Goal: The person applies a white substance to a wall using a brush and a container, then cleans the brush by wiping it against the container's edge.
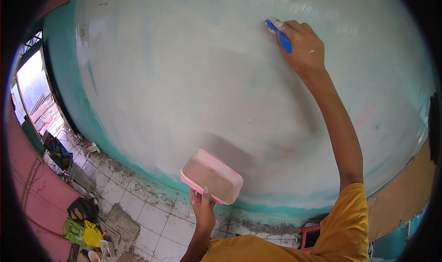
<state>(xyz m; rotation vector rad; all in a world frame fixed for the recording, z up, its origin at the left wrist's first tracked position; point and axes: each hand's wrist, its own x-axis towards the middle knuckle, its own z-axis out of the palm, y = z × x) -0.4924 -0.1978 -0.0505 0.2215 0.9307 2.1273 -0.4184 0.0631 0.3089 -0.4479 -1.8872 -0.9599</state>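
High on the pale wall point(207, 77), my right hand point(305, 43) is closed around a blue-handled tool point(284, 41). White paint or paste is smeared on the tool and my fingers; its working end is mostly hidden, so its exact kind does not show. Lower down, my left hand point(203, 206) grips a shallow rectangular tub point(222, 166) by its near edge, thumb over the rim. The tub is white and pink, tilted, with a pale layer inside. White patches cover much of the turquoise wall, and wet streaks shine near the top.
Dirty white floor tiles point(152, 220) run along the wall's base. At left are a doorway point(39, 91), a pink panel point(46, 211), a black bag point(84, 210) and a yellow bag point(92, 233). A red-framed object point(309, 238) stands low by my right side.
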